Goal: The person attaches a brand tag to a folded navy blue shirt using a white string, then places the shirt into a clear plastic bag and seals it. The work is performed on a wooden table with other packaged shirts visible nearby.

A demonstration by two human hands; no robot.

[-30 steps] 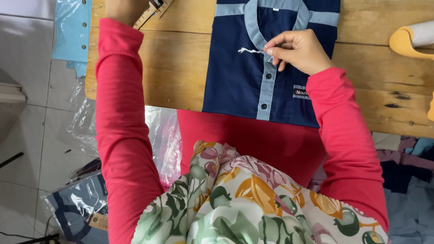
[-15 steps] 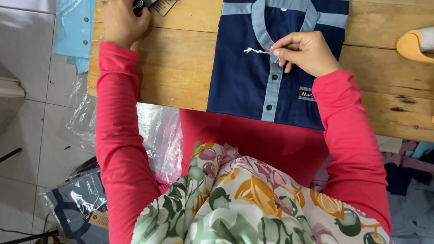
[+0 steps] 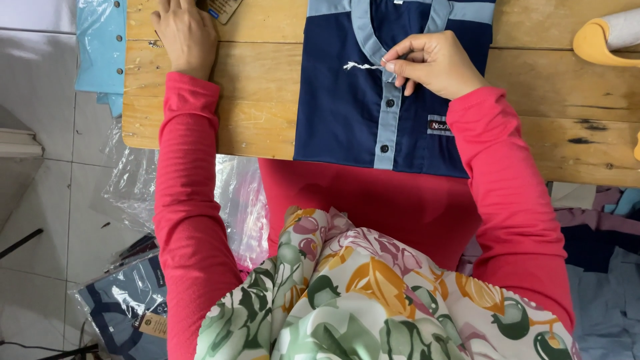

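1. Planks of worn, pale wood make up the counter [image 3: 260, 100], with dark marks toward its right end; below its near edge lies a white tiled floor [image 3: 40, 220].
2. Lying flat on the counter is a folded navy shirt [image 3: 340, 113]; its long axis runs away from the person, collar at the far edge, and the light-blue button placket runs down its middle.
3. At the placket, the right hand [image 3: 437, 63] has its grip pinched shut on a short white string [image 3: 360, 66], which sticks out to the left.
4. Palm down on the far left of the counter rests the left hand [image 3: 183, 33], fingers spread loosely and holding nothing, just beside a brown card tag [image 3: 223, 8].
5. Clear plastic bags [image 3: 143, 180] hang off the counter's left edge. On the floor lies a bagged dark shirt [image 3: 127, 307] with a tan tag.
6. One small rectangular label [image 3: 440, 125] sits on the navy shirt's chest.
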